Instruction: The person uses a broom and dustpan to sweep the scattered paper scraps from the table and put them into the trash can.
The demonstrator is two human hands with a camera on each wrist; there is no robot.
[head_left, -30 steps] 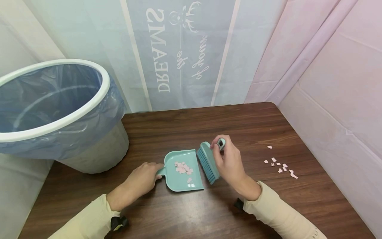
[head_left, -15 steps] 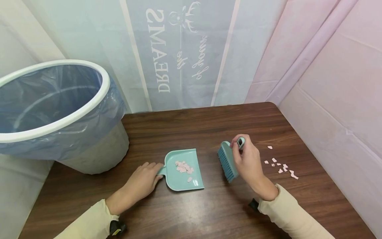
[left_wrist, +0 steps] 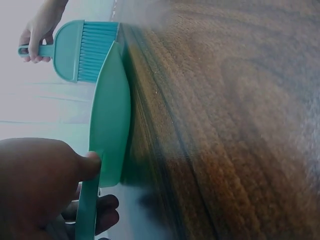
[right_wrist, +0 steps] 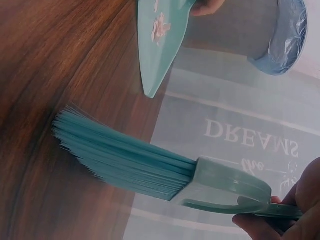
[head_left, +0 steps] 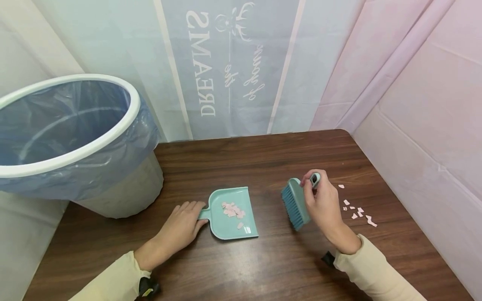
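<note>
A teal dustpan [head_left: 233, 230] lies on the table with a small heap of pale pink paper scraps [head_left: 232, 210] in it. My left hand [head_left: 177, 230] grips its short handle, thumb on one side and fingers on the other in the left wrist view. My right hand [head_left: 324, 205] holds a teal hand brush [head_left: 295, 202] by the handle, to the right of the dustpan's open edge and apart from it. In the right wrist view the brush's bristles [right_wrist: 120, 155] point down at the table. More paper scraps [head_left: 359, 212] lie scattered to the right of my right hand.
A large bin [head_left: 124, 188] lined with a blue bag [head_left: 143, 129] stands at the left of the wooden table [head_left: 233, 163]. A printed cloth [head_left: 241, 83] hangs behind the table, and a pale cloth wall [head_left: 433, 146] borders its right side.
My right hand has carried the brush rightward, away from the dustpan's edge and toward the scattered scraps. My left hand and the dustpan have stayed nearly in place.
</note>
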